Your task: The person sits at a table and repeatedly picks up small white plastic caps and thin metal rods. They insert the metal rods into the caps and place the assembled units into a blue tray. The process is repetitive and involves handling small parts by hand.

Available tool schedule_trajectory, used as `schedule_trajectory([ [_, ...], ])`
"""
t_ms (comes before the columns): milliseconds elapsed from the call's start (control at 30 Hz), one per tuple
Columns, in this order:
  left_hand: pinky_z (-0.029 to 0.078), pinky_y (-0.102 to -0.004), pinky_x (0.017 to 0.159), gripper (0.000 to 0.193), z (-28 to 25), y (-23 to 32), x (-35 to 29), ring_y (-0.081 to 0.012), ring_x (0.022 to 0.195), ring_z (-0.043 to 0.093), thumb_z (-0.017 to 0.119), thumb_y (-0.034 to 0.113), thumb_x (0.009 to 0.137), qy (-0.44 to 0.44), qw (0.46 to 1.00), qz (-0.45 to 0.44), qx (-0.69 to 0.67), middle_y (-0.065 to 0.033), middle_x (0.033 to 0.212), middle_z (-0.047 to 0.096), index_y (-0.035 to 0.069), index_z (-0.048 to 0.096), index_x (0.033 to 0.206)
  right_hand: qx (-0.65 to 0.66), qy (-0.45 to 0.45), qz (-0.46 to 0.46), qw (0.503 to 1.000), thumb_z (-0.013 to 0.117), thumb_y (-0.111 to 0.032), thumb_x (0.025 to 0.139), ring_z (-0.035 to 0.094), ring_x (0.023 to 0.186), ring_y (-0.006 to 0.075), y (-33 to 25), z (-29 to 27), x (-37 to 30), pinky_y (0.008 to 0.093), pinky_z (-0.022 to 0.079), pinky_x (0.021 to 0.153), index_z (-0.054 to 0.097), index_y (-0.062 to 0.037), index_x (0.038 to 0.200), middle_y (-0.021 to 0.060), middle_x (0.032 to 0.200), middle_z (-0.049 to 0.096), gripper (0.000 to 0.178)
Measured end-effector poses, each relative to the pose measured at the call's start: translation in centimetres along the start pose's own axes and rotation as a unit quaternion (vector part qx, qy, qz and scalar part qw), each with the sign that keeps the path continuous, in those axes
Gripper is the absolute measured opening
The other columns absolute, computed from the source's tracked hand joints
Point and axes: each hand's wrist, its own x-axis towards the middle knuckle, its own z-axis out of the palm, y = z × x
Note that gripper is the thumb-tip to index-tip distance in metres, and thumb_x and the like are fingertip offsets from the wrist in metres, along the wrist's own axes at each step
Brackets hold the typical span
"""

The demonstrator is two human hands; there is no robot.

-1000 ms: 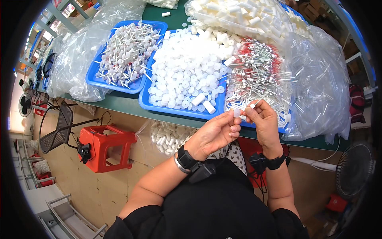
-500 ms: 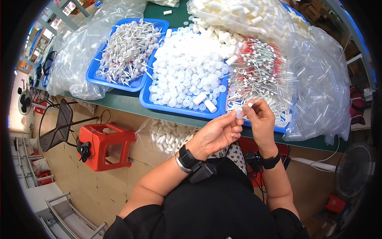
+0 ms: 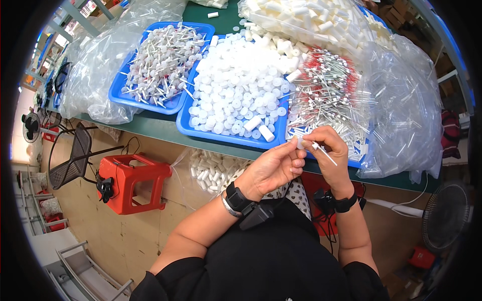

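1. The left hand (image 3: 273,168) pinches a small white cap (image 3: 299,143) at its fingertips.
2. The right hand (image 3: 329,153) grips a thin white stick (image 3: 324,154), touching the cap.
3. Both hands are above the table edge (image 3: 165,131), just beside the middle blue tray (image 3: 221,134) of white caps.
4. A red stool (image 3: 131,181) stands on the floor, to the left.

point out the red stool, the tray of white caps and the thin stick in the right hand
red stool (image 3: 134,179): head view, on its seat top
tray of white caps (image 3: 221,135): head view, on its blue front rim
thin stick (image 3: 326,156): head view, mid-shaft below the right hand (image 3: 329,153)
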Motion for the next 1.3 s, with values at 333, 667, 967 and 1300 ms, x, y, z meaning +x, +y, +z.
schedule_trajectory([
  [333, 0.042, -0.0197, 0.059, 0.025, -0.3, 0.3, 0.1, -0.0075, 0.068, 0.047, 0.050, 0.030, 0.101, 0.048, 0.999, 0.021, -0.014, -0.0017, 0.085, 0.056, 0.005, 0.055, 0.101, 0.040, -0.103, 0.100, 0.989, 0.073, -0.003, 0.081, 0.053, 0.074, 0.0071, -0.4, -0.9, 0.8, 0.0212, 0.045, 0.066, 0.068, -0.0019, 0.101, 0.0034, 0.094, 0.061, 0.021],
  [667, 0.048, -0.0233, 0.069, 0.027, -0.3, 1.4, 1.1, -0.0117, 0.077, 0.056, 0.050, 0.030, 0.100, 0.052, 0.994, 0.096, -0.019, -0.0037, 0.088, 0.061, 0.004, 0.056, 0.107, 0.280, -0.103, 0.276, 0.913, 0.065, -0.006, 0.089, 0.062, 0.095, 0.0161, -2.3, -2.0, 2.8, 0.0271, 0.054, 0.079, 0.051, 0.0015, 0.125, 0.0103, 0.120, 0.053, 0.040],
  [967, 0.050, -0.0313, 0.084, 0.032, -1.2, 4.8, 0.3, -0.0164, 0.092, 0.060, 0.053, 0.034, 0.099, 0.027, 0.969, 0.234, 0.078, -0.0038, 0.099, 0.062, 0.006, 0.057, 0.114, -0.085, -0.252, -0.073, 0.961, 0.060, -0.008, 0.090, 0.066, 0.084, 0.0238, -0.8, -0.1, -3.3, 0.0315, 0.053, 0.077, 0.062, 0.0006, 0.101, 0.0114, 0.095, 0.066, 0.013],
  [1300, 0.050, -0.0294, 0.082, 0.033, -1.7, 4.7, -2.7, -0.0152, 0.089, 0.058, 0.051, 0.031, 0.100, 0.028, 0.970, 0.217, 0.109, -0.0043, 0.098, 0.059, 0.003, 0.053, 0.118, -0.317, -0.279, -0.064, 0.904, 0.062, -0.007, 0.078, 0.058, 0.092, 0.0256, 7.7, 5.1, -12.1, 0.0373, 0.047, 0.084, 0.065, -0.0052, 0.100, 0.0081, 0.102, 0.061, 0.023],
])
